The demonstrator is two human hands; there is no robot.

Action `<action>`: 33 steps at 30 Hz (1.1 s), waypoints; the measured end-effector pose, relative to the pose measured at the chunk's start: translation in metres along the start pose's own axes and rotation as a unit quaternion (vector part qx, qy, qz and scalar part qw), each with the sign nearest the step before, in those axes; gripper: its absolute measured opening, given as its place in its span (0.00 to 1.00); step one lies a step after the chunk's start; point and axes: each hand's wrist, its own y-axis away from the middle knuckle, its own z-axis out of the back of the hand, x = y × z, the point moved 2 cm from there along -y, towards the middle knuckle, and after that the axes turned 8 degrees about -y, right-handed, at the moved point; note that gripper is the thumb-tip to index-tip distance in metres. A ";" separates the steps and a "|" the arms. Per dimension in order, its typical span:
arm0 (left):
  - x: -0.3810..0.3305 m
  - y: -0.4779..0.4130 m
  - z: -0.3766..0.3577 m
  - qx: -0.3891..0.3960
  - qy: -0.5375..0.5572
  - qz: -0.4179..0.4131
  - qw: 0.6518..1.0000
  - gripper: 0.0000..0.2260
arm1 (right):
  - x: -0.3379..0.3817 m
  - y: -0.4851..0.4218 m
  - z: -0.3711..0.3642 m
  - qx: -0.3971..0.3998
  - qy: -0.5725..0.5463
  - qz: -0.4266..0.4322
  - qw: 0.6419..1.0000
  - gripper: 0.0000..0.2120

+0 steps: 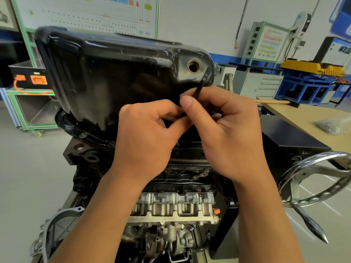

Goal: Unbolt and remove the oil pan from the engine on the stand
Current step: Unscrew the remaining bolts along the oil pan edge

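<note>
The black oil pan [114,73] sits on top of the upside-down engine [171,207] on the stand, its open drain hole [193,66] at the upper right. Bolt holes show along the pan flange [83,134] at the left. My right hand [228,133] pinches a thin dark L-shaped tool [199,88] against the pan's near side, thumb up. My left hand [150,133] is beside it, fingers curled in to the same spot and meeting the right thumb. What the left fingers hold is hidden.
A chrome handwheel [319,179] of the stand juts out at the right. Behind it is a wooden workbench [303,114] with a bag of small parts [330,126] and a black box [288,133]. Cabinets and trainer boards stand at the back.
</note>
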 end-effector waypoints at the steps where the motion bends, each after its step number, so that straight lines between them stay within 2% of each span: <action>1: 0.001 0.004 -0.001 -0.006 -0.013 0.002 1.000 0.01 | -0.001 0.000 0.001 -0.003 0.005 0.000 1.000 0.06; 6: 0.010 0.029 -0.005 0.014 -0.137 0.050 0.989 0.09 | -0.004 0.001 0.009 -0.032 0.006 -0.008 0.999 0.09; 9: 0.010 0.033 -0.007 0.022 -0.151 0.072 0.986 0.09 | -0.005 0.004 0.011 -0.053 -0.005 -0.007 0.999 0.10; 16: 0.001 0.033 -0.018 0.017 -0.227 0.054 0.972 0.08 | -0.005 0.012 0.011 -0.061 -0.034 -0.038 0.997 0.09; 19: 0.004 0.034 -0.022 -0.001 -0.236 0.045 0.971 0.08 | -0.002 0.015 0.017 -0.105 -0.047 -0.030 0.993 0.09; 22: 0.003 0.036 -0.028 -0.039 -0.164 0.021 0.986 0.08 | 0.005 0.018 0.031 -0.190 -0.089 -0.018 0.978 0.11; 24: -0.003 0.035 -0.032 -0.047 -0.004 0.099 0.994 0.09 | 0.008 0.023 0.042 -0.239 -0.115 -0.044 0.963 0.13; 25: -0.006 0.033 -0.035 -0.028 0.116 0.174 0.977 0.08 | 0.009 0.026 0.049 -0.249 -0.116 -0.065 0.959 0.14; 26: -0.012 0.031 -0.040 0.011 0.250 0.254 0.934 0.07 | 0.010 0.030 0.057 -0.244 -0.101 -0.087 0.961 0.15; 28: -0.027 0.031 -0.055 0.093 0.448 0.365 0.810 0.10 | 0.014 0.042 0.076 -0.192 -0.052 -0.124 0.972 0.16; 29: -0.035 0.031 -0.061 0.114 0.495 0.390 0.768 0.11 | 0.019 0.049 0.086 -0.158 -0.039 -0.134 0.978 0.15; 31: -0.057 0.035 -0.078 0.149 0.532 0.410 0.726 0.11 | 0.037 0.061 0.108 -0.099 -0.016 -0.126 0.987 0.11; 33: -0.086 0.042 -0.102 0.190 0.544 0.409 0.708 0.11 | 0.055 0.075 0.135 -0.059 0.034 -0.112 0.991 0.06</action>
